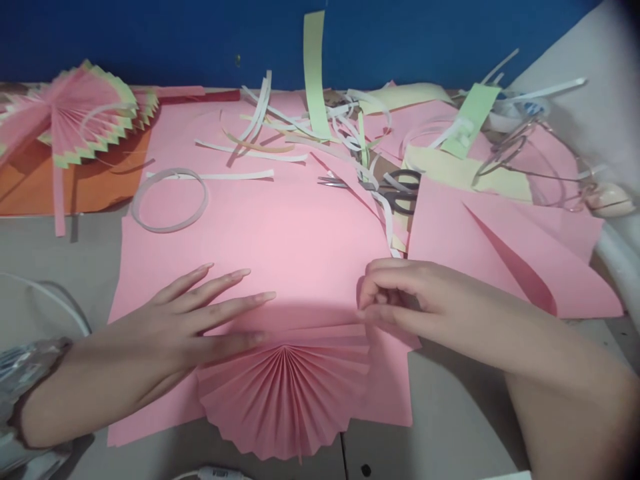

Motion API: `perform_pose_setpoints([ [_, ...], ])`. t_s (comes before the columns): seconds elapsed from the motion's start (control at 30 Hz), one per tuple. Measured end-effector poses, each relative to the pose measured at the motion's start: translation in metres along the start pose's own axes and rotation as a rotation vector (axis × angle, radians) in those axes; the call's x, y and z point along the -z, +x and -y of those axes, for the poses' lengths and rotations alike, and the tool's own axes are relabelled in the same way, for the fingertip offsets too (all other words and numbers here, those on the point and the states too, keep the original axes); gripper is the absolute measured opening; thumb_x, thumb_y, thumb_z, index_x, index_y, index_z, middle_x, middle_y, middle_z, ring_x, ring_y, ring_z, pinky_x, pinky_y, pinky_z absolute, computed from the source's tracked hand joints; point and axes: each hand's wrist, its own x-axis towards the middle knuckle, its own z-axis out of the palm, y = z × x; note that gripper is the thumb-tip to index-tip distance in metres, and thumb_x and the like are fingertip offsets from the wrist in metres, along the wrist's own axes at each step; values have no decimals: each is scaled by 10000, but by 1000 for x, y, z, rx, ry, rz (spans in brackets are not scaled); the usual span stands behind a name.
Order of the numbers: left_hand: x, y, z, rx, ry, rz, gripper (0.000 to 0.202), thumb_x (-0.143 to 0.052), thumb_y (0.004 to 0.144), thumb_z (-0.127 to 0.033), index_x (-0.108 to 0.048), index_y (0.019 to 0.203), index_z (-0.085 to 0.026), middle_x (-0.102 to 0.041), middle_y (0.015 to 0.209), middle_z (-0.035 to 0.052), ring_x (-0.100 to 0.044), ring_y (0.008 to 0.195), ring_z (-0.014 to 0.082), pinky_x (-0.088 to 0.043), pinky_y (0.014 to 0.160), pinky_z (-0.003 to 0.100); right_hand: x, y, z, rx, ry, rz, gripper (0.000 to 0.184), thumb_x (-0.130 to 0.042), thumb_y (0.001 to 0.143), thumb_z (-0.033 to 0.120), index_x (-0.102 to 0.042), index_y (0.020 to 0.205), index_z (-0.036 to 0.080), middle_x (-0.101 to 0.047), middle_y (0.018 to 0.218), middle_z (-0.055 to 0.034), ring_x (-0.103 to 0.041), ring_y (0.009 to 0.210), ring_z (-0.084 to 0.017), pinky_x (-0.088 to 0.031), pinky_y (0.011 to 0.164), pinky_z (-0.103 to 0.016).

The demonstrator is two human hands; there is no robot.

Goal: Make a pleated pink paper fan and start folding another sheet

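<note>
A pink pleated paper fan point(285, 393) lies half open on a large pink paper sheet point(280, 233) near the front edge of the table. My left hand point(200, 317) rests flat on the sheet with fingers stretched out, pressing the fan's upper left edge. My right hand point(405, 297) has its fingers curled together in a pinch at the fan's upper right corner, where the pleats meet the sheet.
Black-handled scissors point(395, 190) lie behind the sheet among several white and green paper strips point(315, 73). A finished pink-and-green fan point(75, 117) sits at the back left on orange paper point(60, 187). A white paper ring point(170, 200) lies on the sheet. More pink paper point(505, 260) is at right.
</note>
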Motion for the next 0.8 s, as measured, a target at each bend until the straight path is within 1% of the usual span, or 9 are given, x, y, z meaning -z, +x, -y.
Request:
perform_pose_setpoints([
  [0.1,0,0,2,-19,39,-5,581,-396,900,-147,-419,1363,-498,-336,1521,-126,-263,1431,249,-197,1165,492,-2,-1,0,60,7,21,122,-514,891,307,-628,866,270,-623,870,15,-584,740,-134,-413,624,-249],
  [0.23,2,0,4,-53,55,29,566,-429,902,-184,-401,1377,-491,-308,1534,-126,-243,1439,241,-196,1170,461,-9,-4,2,58,-32,22,112,-503,898,295,-601,845,282,-603,908,28,-574,831,-149,-413,694,-272],
  [0.3,2,0,3,-37,40,17,560,-407,908,-178,-407,1373,-491,-302,1534,-136,-238,1441,229,-185,1173,449,-11,-5,3,43,-42,22,123,-486,900,265,-580,823,282,-594,897,39,-564,821,-142,-404,689,-273],
  [0.4,0,0,2,-7,3,-7,540,-384,919,-184,-425,1361,-493,-333,1520,-141,-253,1435,230,-182,1172,455,-14,-4,6,13,-57,-7,134,-465,895,240,-542,788,266,-581,856,46,-546,769,-129,-389,649,-266],
  [0.5,-2,-1,2,-13,8,6,557,-386,911,-176,-411,1372,-488,-339,1522,-126,-244,1436,250,-187,1166,482,-15,-3,9,-9,-88,-45,128,-464,863,186,-507,760,248,-566,806,48,-526,719,-120,-365,608,-257],
  [0.6,-3,-2,4,-22,29,0,559,-388,912,-177,-405,1373,-493,-326,1528,-131,-235,1438,248,-175,1168,478,-17,-1,10,-7,-102,-53,122,-475,835,149,-499,759,242,-566,803,49,-521,713,-114,-354,597,-247],
  [0.67,-3,-2,5,-40,42,-1,552,-389,919,-180,-399,1379,-485,-308,1538,-126,-230,1438,248,-163,1170,468,-18,-1,9,-6,-105,-50,111,-481,839,156,-500,772,243,-568,808,49,-520,714,-114,-350,590,-242],
  [0.8,0,-1,7,-107,77,23,572,-408,925,-176,-339,1429,-438,-237,1572,-84,-183,1449,264,-121,1173,468,-20,-1,7,0,-127,-49,125,-473,882,221,-484,758,236,-550,773,46,-503,683,-112,-336,572,-244],
])
